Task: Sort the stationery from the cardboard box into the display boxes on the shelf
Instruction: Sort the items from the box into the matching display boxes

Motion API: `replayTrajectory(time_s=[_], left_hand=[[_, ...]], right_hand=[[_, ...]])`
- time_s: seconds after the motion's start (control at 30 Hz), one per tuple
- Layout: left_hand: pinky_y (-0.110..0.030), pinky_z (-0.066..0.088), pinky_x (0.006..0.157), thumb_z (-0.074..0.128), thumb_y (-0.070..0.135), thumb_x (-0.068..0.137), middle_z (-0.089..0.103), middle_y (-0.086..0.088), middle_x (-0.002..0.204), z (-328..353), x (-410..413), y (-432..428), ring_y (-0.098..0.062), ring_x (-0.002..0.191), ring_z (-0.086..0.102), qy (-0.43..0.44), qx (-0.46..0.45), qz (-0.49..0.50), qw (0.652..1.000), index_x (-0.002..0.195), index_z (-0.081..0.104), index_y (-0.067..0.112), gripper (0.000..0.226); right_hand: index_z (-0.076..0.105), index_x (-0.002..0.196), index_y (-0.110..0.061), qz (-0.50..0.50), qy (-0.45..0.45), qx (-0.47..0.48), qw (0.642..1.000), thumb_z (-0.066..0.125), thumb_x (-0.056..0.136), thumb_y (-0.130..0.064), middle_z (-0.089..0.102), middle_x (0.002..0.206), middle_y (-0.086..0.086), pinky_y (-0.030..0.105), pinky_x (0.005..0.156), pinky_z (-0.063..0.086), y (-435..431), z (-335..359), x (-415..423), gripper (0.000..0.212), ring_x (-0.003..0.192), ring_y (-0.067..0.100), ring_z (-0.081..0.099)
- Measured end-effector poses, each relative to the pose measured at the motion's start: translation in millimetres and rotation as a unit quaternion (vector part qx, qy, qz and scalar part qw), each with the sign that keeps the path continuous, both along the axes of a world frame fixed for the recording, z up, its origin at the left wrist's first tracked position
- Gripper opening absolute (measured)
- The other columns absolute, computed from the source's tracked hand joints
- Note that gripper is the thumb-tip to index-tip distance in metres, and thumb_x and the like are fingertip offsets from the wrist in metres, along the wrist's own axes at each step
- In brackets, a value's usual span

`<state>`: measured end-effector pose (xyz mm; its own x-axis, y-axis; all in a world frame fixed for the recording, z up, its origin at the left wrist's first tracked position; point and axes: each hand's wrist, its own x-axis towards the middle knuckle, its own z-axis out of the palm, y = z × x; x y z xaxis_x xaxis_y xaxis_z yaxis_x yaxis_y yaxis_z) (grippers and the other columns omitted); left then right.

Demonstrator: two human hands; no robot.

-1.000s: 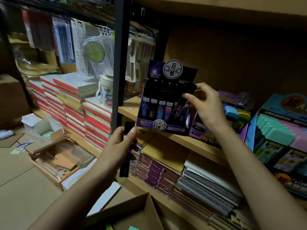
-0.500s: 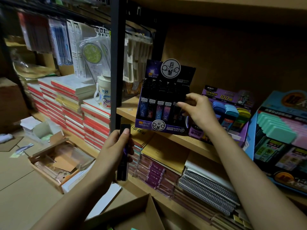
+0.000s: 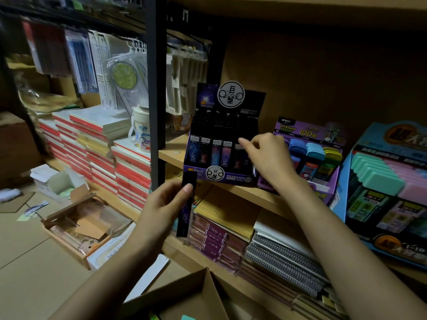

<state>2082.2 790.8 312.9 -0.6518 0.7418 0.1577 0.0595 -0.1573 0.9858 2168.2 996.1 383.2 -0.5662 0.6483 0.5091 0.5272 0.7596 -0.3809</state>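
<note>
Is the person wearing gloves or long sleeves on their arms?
No. Both the left hand and the right hand are bare, with no gloves, rings or watch in sight. The forearms are bare too, with no sleeves showing as far as the picture reaches. The nails are short and unpainted.

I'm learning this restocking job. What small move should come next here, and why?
Probably pass the dark tube from the left hand to the right hand, or lift it straight to the zodiac display box. The right hand looks empty at the box's front row of matching tubes.
</note>
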Motion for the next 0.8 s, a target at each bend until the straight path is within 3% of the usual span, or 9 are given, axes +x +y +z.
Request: replayTrajectory(time_s=[0.07,0.17,0.27,0.4,0.53,0.67,0.73,0.8], left_hand=[[-0.030,0.052,0.082,0.053,0.037,0.080,0.070,-0.002,0.100,3.0,7.3,2.2,-0.012,0.094,0.066,0.024,0.008,0.004,1.000,0.105,0.065,0.017,0.035],[-0.024,0.054,0.076,0.053,0.037,0.077,0.070,-0.001,0.095,7.7,15.6,7.0,-0.008,0.089,0.067,0.064,0.015,0.001,0.998,0.100,0.066,0.020,0.032],[-0.020,0.055,0.074,0.051,0.036,0.078,0.071,0.005,0.095,10.7,16.5,14.4,-0.005,0.090,0.067,0.071,0.022,-0.005,0.997,0.101,0.065,0.023,0.029],[-0.018,0.054,0.076,0.051,0.036,0.080,0.071,0.014,0.094,18.4,15.8,24.8,-0.003,0.090,0.067,0.107,0.023,-0.037,0.993,0.098,0.063,0.028,0.023],[-0.015,0.053,0.072,0.056,0.040,0.075,0.067,0.009,0.103,21.3,0.3,37.3,-0.004,0.097,0.063,0.152,-0.012,-0.040,0.988,0.105,0.060,0.029,0.032],[-0.030,0.044,0.094,0.067,0.041,0.072,0.046,-0.004,0.133,12.5,-38.1,45.5,-0.011,0.116,0.048,0.237,-0.071,0.088,0.965,0.130,0.046,0.022,0.064],[-0.033,0.039,0.098,0.070,0.035,0.076,0.042,-0.009,0.139,3.6,-53.1,48.9,-0.013,0.121,0.041,0.282,-0.108,0.119,0.946,0.137,0.039,0.017,0.071],[-0.038,0.040,0.102,0.069,0.034,0.077,0.042,-0.011,0.142,-5.8,-61.1,54.4,-0.019,0.126,0.042,0.268,-0.129,0.111,0.948,0.142,0.035,0.014,0.076]], right_hand=[[0.068,0.081,-0.011,0.067,0.028,-0.092,0.993,0.048,0.095,-0.043,0.068,0.074,0.007,0.031,0.063,0.051,-13.7,4.5,6.0,0.040,0.072,0.022,0.065],[0.068,0.091,-0.013,0.245,0.055,-0.320,0.913,0.052,0.095,-0.034,0.070,0.086,0.005,0.019,0.061,0.050,-44.0,5.2,13.3,0.027,0.078,0.012,0.065],[0.069,0.089,-0.024,0.313,0.072,-0.333,0.886,0.063,0.088,-0.018,0.067,0.083,-0.005,0.016,0.065,0.049,-57.8,-3.5,17.5,0.008,0.076,0.002,0.061],[0.064,0.093,-0.022,0.280,0.128,-0.370,0.877,0.063,0.088,-0.009,0.062,0.087,-0.003,0.023,0.070,0.050,-58.2,-15.5,24.0,0.014,0.080,0.009,0.060],[0.062,0.089,-0.024,0.257,0.151,-0.337,0.893,0.060,0.089,-0.007,0.062,0.089,-0.003,0.025,0.073,0.054,-47.4,-7.5,28.8,0.017,0.083,0.011,0.061],[0.062,0.094,-0.021,0.186,0.221,-0.209,0.934,0.060,0.089,-0.008,0.061,0.087,-0.012,0.010,0.065,0.049,-18.0,25.3,39.3,0.014,0.078,0.000,0.058],[0.063,0.097,-0.021,0.143,0.229,-0.127,0.954,0.062,0.089,-0.010,0.060,0.086,-0.016,0.008,0.071,0.046,-4.5,32.6,43.2,0.013,0.081,-0.003,0.057],[0.065,0.100,-0.016,0.118,0.232,-0.091,0.961,0.061,0.089,-0.010,0.060,0.088,-0.014,0.007,0.077,0.044,4.3,31.6,42.0,0.013,0.085,-0.001,0.056]])
